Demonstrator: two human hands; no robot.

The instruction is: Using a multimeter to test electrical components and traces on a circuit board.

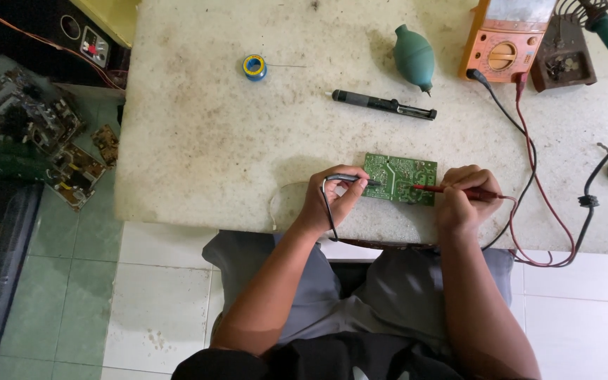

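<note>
While hands point(332, 197) point(462, 197) press probes point(352, 179) point(452, 189), circuit board point(400, 178) lies flat.

A small green rectangular circuit board point(400, 179) lies on the pale speckled stone tabletop point(205, 141), near its front edge; the left hand point(332, 199) rests just left of it, holding a thin black test probe point(355, 179) to the board's left edge; the right hand point(464, 198) sits just right, holding a thin red test probe point(452, 189) to its right part; behind the board lies a black pen-shaped desoldering pump point(383, 104); further back a teal rubber blower bulb point(414, 57); left of those a small blue solder spool point(254, 67); at the back right an orange box-shaped multimeter point(504, 39).
</note>
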